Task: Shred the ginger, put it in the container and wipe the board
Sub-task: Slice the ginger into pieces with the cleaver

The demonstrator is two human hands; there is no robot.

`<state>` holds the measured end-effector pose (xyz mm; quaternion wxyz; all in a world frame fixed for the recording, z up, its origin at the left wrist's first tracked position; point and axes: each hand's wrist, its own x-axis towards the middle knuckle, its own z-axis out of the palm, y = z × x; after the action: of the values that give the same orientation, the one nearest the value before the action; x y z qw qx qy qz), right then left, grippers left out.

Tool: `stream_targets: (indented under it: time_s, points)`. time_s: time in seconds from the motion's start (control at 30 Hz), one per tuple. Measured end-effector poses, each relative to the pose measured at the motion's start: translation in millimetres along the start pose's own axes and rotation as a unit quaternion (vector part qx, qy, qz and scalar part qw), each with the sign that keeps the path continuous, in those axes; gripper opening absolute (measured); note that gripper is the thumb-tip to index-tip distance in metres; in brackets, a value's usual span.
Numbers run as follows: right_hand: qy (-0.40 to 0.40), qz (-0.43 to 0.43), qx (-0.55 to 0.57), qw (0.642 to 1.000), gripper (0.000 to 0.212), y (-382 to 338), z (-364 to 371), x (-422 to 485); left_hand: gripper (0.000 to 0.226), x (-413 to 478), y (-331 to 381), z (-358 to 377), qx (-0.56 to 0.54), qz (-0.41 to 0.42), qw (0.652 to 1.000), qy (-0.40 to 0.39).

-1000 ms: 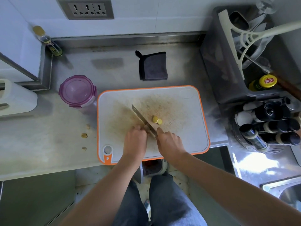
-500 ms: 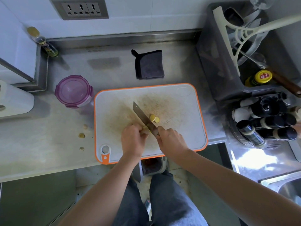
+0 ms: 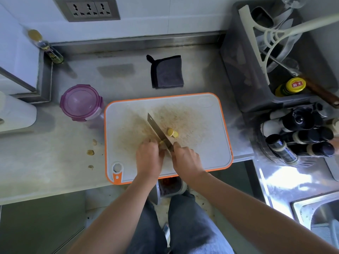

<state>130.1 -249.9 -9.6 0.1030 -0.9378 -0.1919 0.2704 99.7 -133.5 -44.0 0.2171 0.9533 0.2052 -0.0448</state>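
Left hand [image 3: 149,158]: pinches ginger stub [image 3: 161,143], steadying it for slicing
Right hand [image 3: 187,160]: grips cleaver [image 3: 157,130], blade against stub
Slices [image 3: 172,133]: parked beyond blade

the board [image 3: 207,162] lies on the worktop [image 3: 55,171]. the container [image 3: 80,102] stands at its rear left corner; the cloth [image 3: 167,72] lies behind it. on the board, ginger slices [image 3: 172,133] lie right of the knife [image 3: 156,130]; the ginger piece [image 3: 161,143], under the left hand [image 3: 149,158], lies left of it.

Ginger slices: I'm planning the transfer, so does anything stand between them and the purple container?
Yes. The knife, gripped by the right hand, lies across the cutting board between the ginger slices and the purple container, whose lid looks closed. Otherwise only bare board.
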Motion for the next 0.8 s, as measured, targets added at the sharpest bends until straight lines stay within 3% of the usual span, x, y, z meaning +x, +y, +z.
stream_targets:
  time_s: [0.17,0.33,0.6,0.8]
  points:
    - [0.012,-0.006,0.016,1.000,0.020,2.9,-10.9,1.5,0.019,6.3,4.4,-12.6,0.140,0.101,0.984,-0.051]
    - [0.028,-0.018,-0.011,0.999,0.022,4.3,-6.1,-4.3,0.029,4.9,-1.5,-12.4,0.178,0.102,0.977,-0.052]
    - [0.010,-0.027,-0.038,0.999,0.021,5.8,4.4,-2.5,0.025,5.3,2.2,-9.8,0.064,0.055,0.996,-0.033]
    - [0.012,-0.037,-0.044,0.998,0.026,9.5,6.6,-1.2,0.042,12.8,7.2,-22.0,0.039,0.043,0.996,-0.074]
